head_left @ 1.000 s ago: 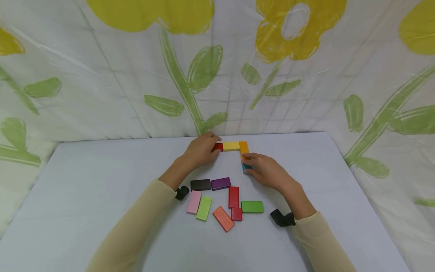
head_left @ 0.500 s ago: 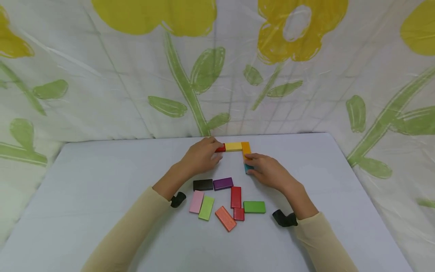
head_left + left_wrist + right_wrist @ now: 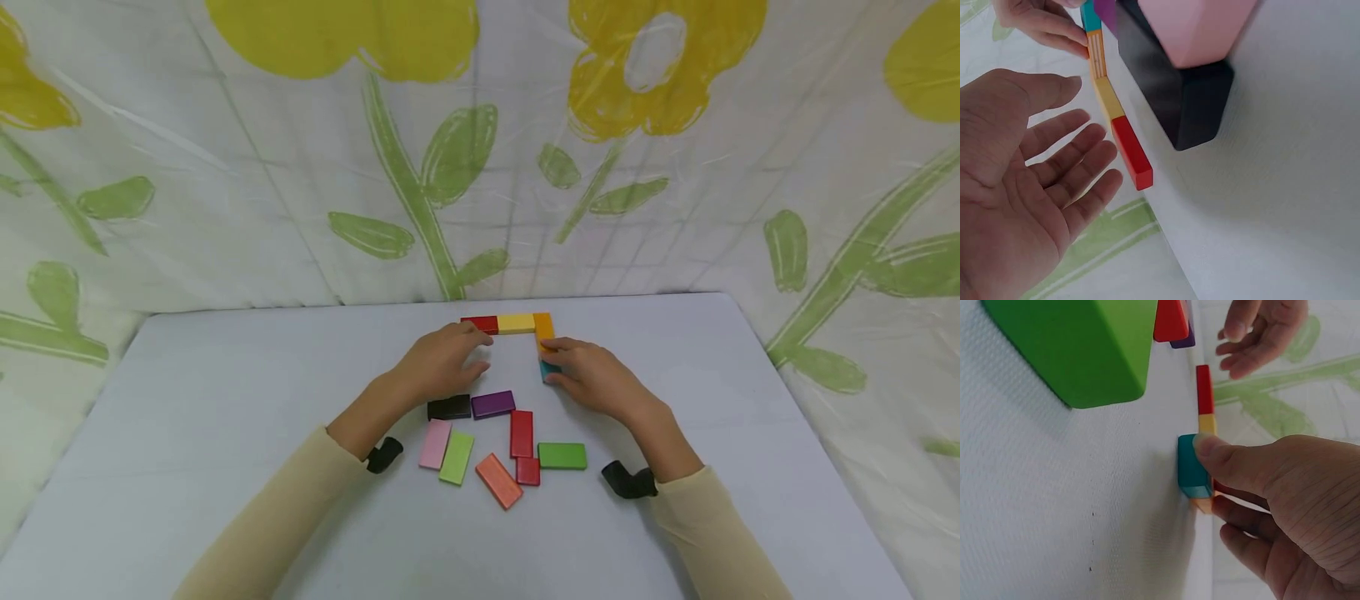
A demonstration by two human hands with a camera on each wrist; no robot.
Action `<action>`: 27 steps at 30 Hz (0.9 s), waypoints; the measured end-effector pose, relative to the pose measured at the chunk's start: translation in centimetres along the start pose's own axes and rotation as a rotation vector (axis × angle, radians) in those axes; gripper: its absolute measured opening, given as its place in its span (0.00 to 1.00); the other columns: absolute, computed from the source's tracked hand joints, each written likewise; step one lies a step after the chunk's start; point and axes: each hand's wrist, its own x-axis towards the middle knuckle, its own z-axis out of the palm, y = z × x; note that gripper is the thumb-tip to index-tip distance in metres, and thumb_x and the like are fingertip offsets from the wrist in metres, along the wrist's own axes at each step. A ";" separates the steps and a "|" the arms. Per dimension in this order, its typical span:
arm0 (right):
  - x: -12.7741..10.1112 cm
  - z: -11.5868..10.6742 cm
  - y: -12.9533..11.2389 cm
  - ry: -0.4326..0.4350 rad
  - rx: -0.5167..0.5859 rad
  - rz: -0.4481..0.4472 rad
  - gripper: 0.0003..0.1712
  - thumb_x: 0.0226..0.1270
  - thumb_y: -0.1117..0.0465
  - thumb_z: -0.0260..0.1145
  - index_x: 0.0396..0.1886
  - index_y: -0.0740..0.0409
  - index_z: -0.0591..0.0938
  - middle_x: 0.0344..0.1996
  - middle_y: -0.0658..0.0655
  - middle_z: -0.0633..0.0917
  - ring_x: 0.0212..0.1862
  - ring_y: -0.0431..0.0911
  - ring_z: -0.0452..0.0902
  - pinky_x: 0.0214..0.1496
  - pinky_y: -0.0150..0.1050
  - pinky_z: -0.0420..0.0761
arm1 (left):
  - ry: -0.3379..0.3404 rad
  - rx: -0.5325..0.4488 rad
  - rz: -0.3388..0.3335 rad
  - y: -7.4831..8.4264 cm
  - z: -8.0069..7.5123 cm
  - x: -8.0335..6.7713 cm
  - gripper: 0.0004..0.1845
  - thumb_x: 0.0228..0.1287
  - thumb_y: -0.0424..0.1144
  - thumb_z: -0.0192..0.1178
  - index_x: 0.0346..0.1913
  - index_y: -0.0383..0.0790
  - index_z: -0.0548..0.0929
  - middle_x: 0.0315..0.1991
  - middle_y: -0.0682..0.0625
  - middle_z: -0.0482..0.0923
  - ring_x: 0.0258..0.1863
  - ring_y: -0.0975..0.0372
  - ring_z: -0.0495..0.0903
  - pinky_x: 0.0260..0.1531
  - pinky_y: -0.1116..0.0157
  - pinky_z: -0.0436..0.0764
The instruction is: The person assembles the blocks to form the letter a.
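At the back of the table, a red block [image 3: 486,322], a yellow block [image 3: 516,323] and an orange block [image 3: 543,323] form a line that turns a corner toward the person. A teal block [image 3: 1191,464] continues the near end of the orange one, and my right hand [image 3: 596,375] pinches it with the thumb on its edge and fingers on the far side. My left hand [image 3: 444,360] hovers just in front of the red block, holding nothing, fingers spread and slightly bent. Below that palm lies a black block [image 3: 450,409], partly covered by the hand in the head view.
Nearer the person lie purple [image 3: 492,404], pink [image 3: 435,443], lime [image 3: 456,457] and green blocks [image 3: 562,456]. A red block [image 3: 521,433], a small red square block [image 3: 528,472] and a coral block [image 3: 498,481] lie among them. A flower-patterned curtain [image 3: 285,167] hangs behind the table.
My left hand has released the red block and drawn back toward the person, uncovering it. My right hand stays at the teal block.
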 end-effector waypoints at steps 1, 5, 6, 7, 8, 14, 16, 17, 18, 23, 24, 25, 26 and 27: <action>0.0 0.0 0.0 -0.001 0.003 0.000 0.25 0.68 0.58 0.70 0.63 0.60 0.81 0.67 0.60 0.80 0.70 0.58 0.75 0.70 0.56 0.75 | -0.007 -0.004 0.003 0.0 0.0 -0.2 0.21 0.71 0.47 0.61 0.63 0.45 0.81 0.59 0.48 0.80 0.59 0.57 0.79 0.61 0.56 0.82; 0.1 -0.2 -0.1 0.001 0.014 -0.003 0.25 0.68 0.58 0.70 0.63 0.60 0.81 0.67 0.59 0.79 0.70 0.58 0.74 0.71 0.57 0.75 | -0.009 -0.008 0.012 0.0 0.2 -0.7 0.21 0.71 0.47 0.61 0.62 0.44 0.81 0.58 0.48 0.81 0.59 0.57 0.79 0.60 0.55 0.82; 0.1 -0.2 -0.1 0.000 0.020 -0.002 0.25 0.68 0.58 0.70 0.63 0.60 0.81 0.68 0.59 0.79 0.70 0.58 0.74 0.71 0.57 0.74 | -0.009 -0.004 0.010 0.0 0.3 -0.8 0.21 0.71 0.47 0.61 0.62 0.44 0.81 0.58 0.48 0.81 0.59 0.56 0.79 0.60 0.55 0.82; 0.1 -0.2 0.0 -0.001 0.023 -0.003 0.25 0.68 0.58 0.69 0.63 0.60 0.81 0.68 0.59 0.79 0.70 0.58 0.74 0.71 0.57 0.74 | -0.008 -0.002 0.008 0.0 0.3 -0.9 0.21 0.71 0.47 0.61 0.62 0.44 0.81 0.59 0.48 0.81 0.60 0.56 0.79 0.60 0.55 0.82; 0.1 -0.2 0.0 -0.002 0.028 -0.004 0.25 0.68 0.58 0.70 0.63 0.60 0.81 0.68 0.59 0.79 0.70 0.58 0.74 0.71 0.57 0.74 | -0.009 0.000 0.005 -0.1 0.4 -1.0 0.21 0.71 0.47 0.61 0.62 0.44 0.81 0.59 0.48 0.81 0.60 0.56 0.79 0.61 0.55 0.82; -0.1 -0.2 0.1 -0.016 0.052 0.004 0.26 0.68 0.56 0.70 0.64 0.59 0.81 0.68 0.58 0.79 0.71 0.58 0.73 0.72 0.57 0.73 | -0.013 -0.017 0.002 -0.4 0.8 -1.9 0.21 0.72 0.47 0.60 0.63 0.45 0.81 0.60 0.48 0.80 0.61 0.56 0.79 0.61 0.54 0.82; -0.1 -0.2 0.2 -0.023 0.058 0.007 0.27 0.67 0.57 0.71 0.64 0.59 0.80 0.69 0.58 0.78 0.72 0.58 0.72 0.72 0.57 0.73 | -0.014 -0.026 0.002 -0.3 1.0 -2.1 0.21 0.72 0.47 0.60 0.63 0.45 0.81 0.60 0.49 0.80 0.61 0.56 0.79 0.61 0.54 0.82; -0.2 -0.3 0.3 -0.028 0.064 0.011 0.27 0.67 0.57 0.71 0.65 0.59 0.80 0.69 0.58 0.78 0.72 0.58 0.72 0.73 0.57 0.72 | -0.014 -0.027 0.004 -0.3 1.1 -2.2 0.21 0.72 0.47 0.60 0.63 0.45 0.81 0.60 0.49 0.80 0.60 0.56 0.79 0.61 0.55 0.82; -0.2 -0.3 0.3 -0.031 0.067 0.011 0.27 0.67 0.58 0.71 0.65 0.59 0.80 0.69 0.58 0.77 0.72 0.58 0.71 0.73 0.57 0.72 | -0.015 -0.028 0.004 -0.3 1.2 -2.2 0.21 0.71 0.47 0.60 0.63 0.45 0.81 0.59 0.49 0.80 0.60 0.57 0.79 0.60 0.55 0.82; -0.4 -0.3 0.4 -0.033 0.078 0.011 0.27 0.68 0.60 0.70 0.65 0.59 0.80 0.70 0.58 0.77 0.73 0.58 0.71 0.72 0.58 0.73 | -0.029 -0.023 0.015 0.1 1.6 -2.5 0.21 0.71 0.48 0.61 0.62 0.45 0.82 0.57 0.50 0.81 0.58 0.58 0.80 0.58 0.58 0.83; -0.4 -0.3 0.4 -0.030 0.078 0.009 0.27 0.68 0.60 0.70 0.65 0.59 0.80 0.70 0.58 0.77 0.72 0.58 0.71 0.72 0.58 0.73 | -0.037 -0.018 0.019 0.2 1.6 -2.6 0.21 0.71 0.48 0.61 0.62 0.45 0.82 0.56 0.50 0.81 0.57 0.59 0.80 0.58 0.58 0.83; -0.4 -0.3 0.4 -0.029 0.076 0.005 0.26 0.68 0.60 0.70 0.65 0.60 0.80 0.69 0.58 0.77 0.72 0.59 0.71 0.72 0.58 0.73 | -0.044 -0.014 0.024 0.3 1.7 -2.6 0.21 0.71 0.48 0.61 0.62 0.45 0.82 0.56 0.50 0.81 0.56 0.59 0.80 0.58 0.59 0.83; -0.3 -0.3 0.4 -0.028 0.073 0.003 0.26 0.68 0.60 0.70 0.65 0.60 0.80 0.70 0.58 0.77 0.72 0.59 0.71 0.72 0.58 0.73 | -0.052 -0.010 0.029 0.4 1.7 -2.7 0.21 0.71 0.48 0.61 0.62 0.44 0.82 0.55 0.50 0.81 0.56 0.60 0.80 0.57 0.59 0.83; -0.3 -0.3 0.4 -0.028 0.072 0.003 0.26 0.68 0.60 0.70 0.65 0.59 0.80 0.70 0.58 0.77 0.72 0.59 0.71 0.72 0.58 0.73 | -0.059 -0.008 0.034 0.5 1.8 -2.7 0.21 0.71 0.48 0.61 0.62 0.44 0.82 0.55 0.50 0.81 0.54 0.60 0.80 0.57 0.59 0.83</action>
